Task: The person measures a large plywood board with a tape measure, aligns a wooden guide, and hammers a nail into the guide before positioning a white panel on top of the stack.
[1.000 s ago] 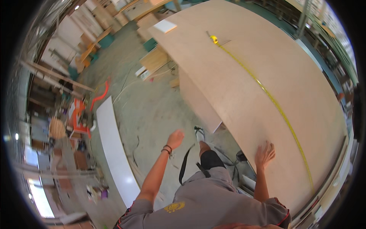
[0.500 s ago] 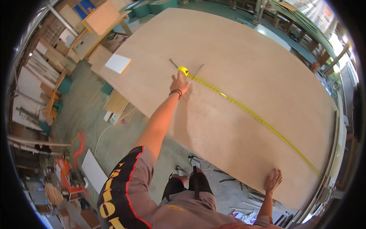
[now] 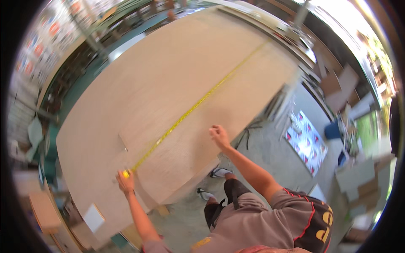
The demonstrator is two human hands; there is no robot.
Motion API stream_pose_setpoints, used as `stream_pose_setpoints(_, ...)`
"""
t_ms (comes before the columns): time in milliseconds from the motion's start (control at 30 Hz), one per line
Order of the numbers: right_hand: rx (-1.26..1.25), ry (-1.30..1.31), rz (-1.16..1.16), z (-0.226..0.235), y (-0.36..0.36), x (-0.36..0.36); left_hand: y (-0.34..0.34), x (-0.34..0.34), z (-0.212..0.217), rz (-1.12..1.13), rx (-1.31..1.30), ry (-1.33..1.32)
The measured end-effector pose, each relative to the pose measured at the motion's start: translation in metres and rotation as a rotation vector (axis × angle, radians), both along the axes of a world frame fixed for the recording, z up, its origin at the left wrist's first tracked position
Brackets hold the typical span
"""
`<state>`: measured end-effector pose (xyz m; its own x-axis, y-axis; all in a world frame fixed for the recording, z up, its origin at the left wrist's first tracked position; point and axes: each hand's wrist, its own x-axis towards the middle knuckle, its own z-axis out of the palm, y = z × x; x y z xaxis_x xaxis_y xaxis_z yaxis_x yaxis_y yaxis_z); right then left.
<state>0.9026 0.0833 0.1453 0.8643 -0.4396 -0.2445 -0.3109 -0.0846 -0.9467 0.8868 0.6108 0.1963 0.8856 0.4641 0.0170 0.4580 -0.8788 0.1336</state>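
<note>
**Tape measure stretched across plywood sheet**

Plywood sheet [image 3: 168, 84] is spanned by a yellow tape measure [image 3: 190, 110], which is run out from the grip toward the far corner. The tape's case [image 3: 126, 173] is pinned against the board by the left hand [image 3: 125, 182], whose fingers are curled around it. Just beyond that grip a pencil-like stick [image 3: 122, 144] is seen lying on the wood beside the tape. The right hand [image 3: 219, 135] is loosely curled at the sheet's near edge, well apart from the tape; whether anything is grasped there cannot be told.
</note>
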Motion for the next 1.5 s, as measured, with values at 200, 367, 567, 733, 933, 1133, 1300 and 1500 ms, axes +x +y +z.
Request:
stream_pose_setpoints(200,0.712,0.226,-0.369,0.02,0.069,-0.043,-0.075,-0.205,0.064,-0.107,0.028,0.008)
stream_pose_setpoints(367,0.884,-0.044,-0.491,0.012,0.056,-0.066,-0.061,-0.304,0.063,-0.077,-0.003,0.037)
stream_pose_setpoints(567,0.82,-0.224,-0.616,0.043,0.022,-0.145,-0.025,-0.378,0.041,-0.153,0.003,0.133)
stream_pose_setpoints(733,0.617,-0.28,-0.775,0.066,-0.088,-0.227,-0.039,-0.388,0.005,-0.45,-0.118,0.149)
stream_pose_setpoints(933,0.468,-0.369,-0.993,0.066,-0.279,-0.327,-0.181,-0.356,0.0,-0.671,-0.209,0.218)
stream_pose_setpoints(1133,0.312,-0.379,-0.981,0.053,-0.375,-0.401,-0.39,-0.337,-0.037,-0.868,-0.304,0.287)
stream_pose_setpoints(1300,0.345,-0.247,-0.748,0.033,-0.358,-0.408,-0.593,-0.308,-0.015,-1.047,-0.44,0.34)
stream_pose_setpoints(1500,0.349,-0.034,-0.396,0.022,-0.393,-0.382,-0.783,-0.272,0.012,-1.176,-0.677,0.397)
